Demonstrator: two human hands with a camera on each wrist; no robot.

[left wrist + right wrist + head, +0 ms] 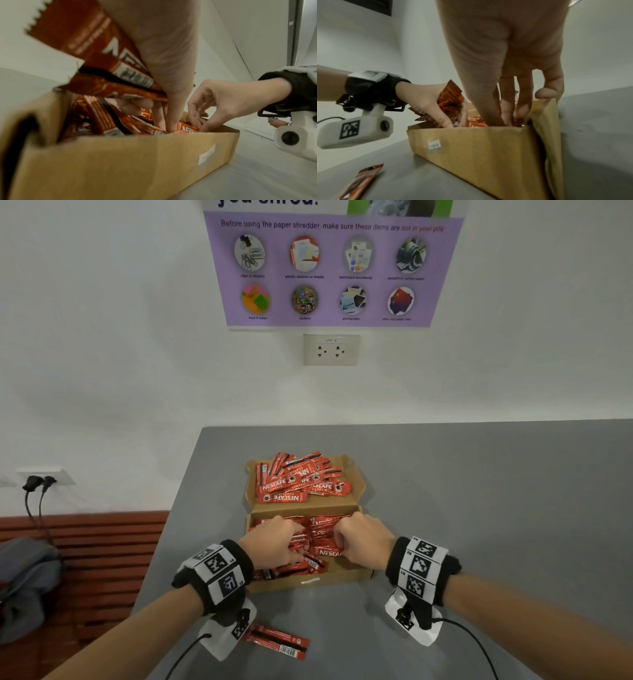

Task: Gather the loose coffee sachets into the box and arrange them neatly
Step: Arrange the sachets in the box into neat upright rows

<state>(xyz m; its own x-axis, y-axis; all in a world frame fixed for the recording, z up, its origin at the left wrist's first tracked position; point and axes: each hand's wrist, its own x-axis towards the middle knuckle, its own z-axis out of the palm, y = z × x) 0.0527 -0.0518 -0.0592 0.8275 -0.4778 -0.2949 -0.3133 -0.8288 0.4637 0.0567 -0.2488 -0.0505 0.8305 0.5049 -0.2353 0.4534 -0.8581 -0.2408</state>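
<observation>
Head view, stray sachet: nearest me, flat on the grey table, well outside the box, by my left wrist.
Head view, hands: left hand and right hand both down inside the box, fingers curled into the sachets there; another heap of sachets waits on the open lid beyond.
Left wrist view, grip: left hand holds a bunch of sachets against the palm – bunch sticks up above the cardboard rim.
Right wrist view, grip: right hand has straight fingers pushed down among packets at the near wall, clasping nothing I can see.
Handling guess: light, thin, floppy, slick foil – likely to slide apart; best pinched mid-length as a squared bundle, ends tapped level.
</observation>
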